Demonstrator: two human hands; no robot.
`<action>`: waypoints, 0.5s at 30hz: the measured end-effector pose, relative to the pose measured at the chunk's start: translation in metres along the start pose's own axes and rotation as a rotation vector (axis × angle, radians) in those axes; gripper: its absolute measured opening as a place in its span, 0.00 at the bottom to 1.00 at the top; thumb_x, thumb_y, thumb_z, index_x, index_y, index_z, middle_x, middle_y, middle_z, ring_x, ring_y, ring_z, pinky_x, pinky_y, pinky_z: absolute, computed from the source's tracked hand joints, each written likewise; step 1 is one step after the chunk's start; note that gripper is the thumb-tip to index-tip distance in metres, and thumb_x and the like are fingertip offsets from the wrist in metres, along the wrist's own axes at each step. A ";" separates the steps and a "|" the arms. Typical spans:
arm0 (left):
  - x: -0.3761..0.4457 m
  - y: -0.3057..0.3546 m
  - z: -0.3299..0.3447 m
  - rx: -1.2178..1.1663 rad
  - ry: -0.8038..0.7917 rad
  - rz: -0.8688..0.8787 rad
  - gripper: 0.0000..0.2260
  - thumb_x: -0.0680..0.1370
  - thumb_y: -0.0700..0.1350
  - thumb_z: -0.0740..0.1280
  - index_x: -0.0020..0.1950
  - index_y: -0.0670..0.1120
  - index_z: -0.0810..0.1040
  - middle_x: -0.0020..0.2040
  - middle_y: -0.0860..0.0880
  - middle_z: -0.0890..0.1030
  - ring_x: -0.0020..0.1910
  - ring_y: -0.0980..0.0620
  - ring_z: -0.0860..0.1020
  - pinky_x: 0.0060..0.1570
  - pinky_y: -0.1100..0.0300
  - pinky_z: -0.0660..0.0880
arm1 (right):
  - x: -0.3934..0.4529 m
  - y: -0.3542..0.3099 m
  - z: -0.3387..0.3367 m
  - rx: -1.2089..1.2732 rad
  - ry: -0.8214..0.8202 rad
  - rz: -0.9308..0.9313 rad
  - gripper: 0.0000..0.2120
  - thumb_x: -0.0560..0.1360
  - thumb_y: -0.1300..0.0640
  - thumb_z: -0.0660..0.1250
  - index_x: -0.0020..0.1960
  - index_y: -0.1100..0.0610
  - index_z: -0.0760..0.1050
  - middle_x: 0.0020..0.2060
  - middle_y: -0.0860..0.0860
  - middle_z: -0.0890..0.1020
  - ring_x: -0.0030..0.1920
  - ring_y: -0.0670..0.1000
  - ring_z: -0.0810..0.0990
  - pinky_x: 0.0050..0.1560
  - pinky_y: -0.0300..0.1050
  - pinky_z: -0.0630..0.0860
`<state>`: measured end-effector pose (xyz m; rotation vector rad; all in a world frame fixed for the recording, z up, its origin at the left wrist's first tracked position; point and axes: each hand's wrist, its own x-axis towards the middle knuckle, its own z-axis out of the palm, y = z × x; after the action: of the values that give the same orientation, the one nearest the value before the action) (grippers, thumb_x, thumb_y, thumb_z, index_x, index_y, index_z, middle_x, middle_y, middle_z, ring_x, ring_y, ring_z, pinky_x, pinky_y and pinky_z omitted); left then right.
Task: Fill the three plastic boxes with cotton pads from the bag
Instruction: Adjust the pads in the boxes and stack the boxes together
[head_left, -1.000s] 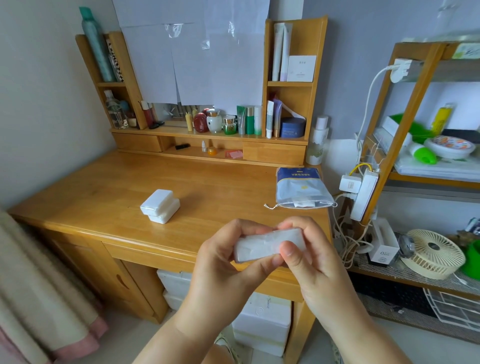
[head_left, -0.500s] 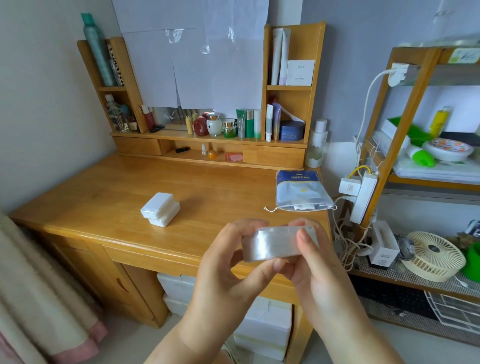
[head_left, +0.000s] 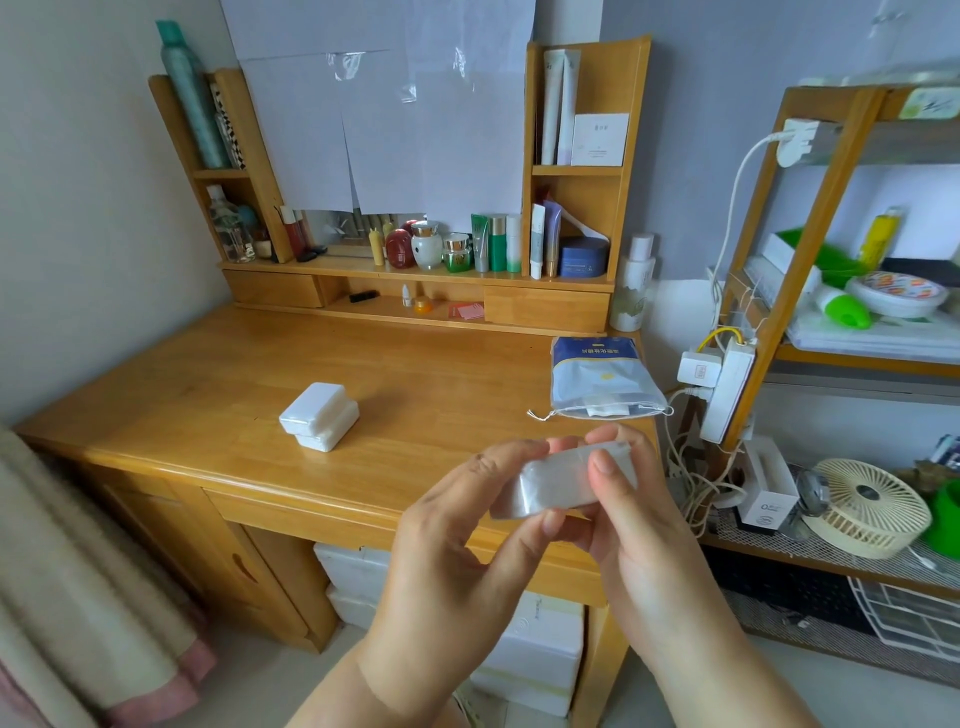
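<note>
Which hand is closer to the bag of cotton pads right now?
Right. The right hand grips the plastic box just in front of the bag; the left hand grips it farther left.

Head view, looking forward-down over desk (head_left: 218, 395), hands close

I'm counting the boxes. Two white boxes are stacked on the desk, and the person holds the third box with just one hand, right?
Not quite. The head view shows both the left hand and right hand holding the third box. The two stacked boxes are right.
</note>
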<state>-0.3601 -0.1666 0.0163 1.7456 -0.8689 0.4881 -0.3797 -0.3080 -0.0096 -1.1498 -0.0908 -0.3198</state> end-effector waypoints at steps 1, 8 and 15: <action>-0.001 0.000 0.000 -0.063 -0.025 -0.034 0.13 0.75 0.49 0.68 0.60 0.51 0.76 0.54 0.57 0.80 0.48 0.53 0.79 0.48 0.62 0.76 | 0.000 -0.001 0.000 -0.009 0.001 -0.012 0.25 0.63 0.35 0.73 0.51 0.50 0.73 0.52 0.54 0.79 0.49 0.55 0.81 0.39 0.44 0.77; -0.004 0.006 0.003 -0.679 0.018 -0.467 0.17 0.72 0.49 0.65 0.58 0.45 0.77 0.55 0.42 0.79 0.55 0.42 0.76 0.57 0.49 0.71 | 0.000 -0.006 0.003 -0.114 0.003 -0.149 0.21 0.68 0.37 0.71 0.52 0.50 0.73 0.56 0.53 0.77 0.55 0.60 0.79 0.48 0.57 0.79; -0.003 0.011 0.017 -0.891 0.173 -0.626 0.14 0.66 0.43 0.67 0.50 0.43 0.81 0.55 0.41 0.79 0.54 0.43 0.77 0.60 0.47 0.72 | -0.005 -0.008 0.006 -0.334 0.022 -0.293 0.13 0.73 0.45 0.64 0.55 0.48 0.72 0.48 0.46 0.78 0.47 0.45 0.78 0.51 0.43 0.75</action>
<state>-0.3717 -0.1834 0.0151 1.0272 -0.2850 -0.1659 -0.3863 -0.3048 -0.0015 -1.4661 -0.1927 -0.6245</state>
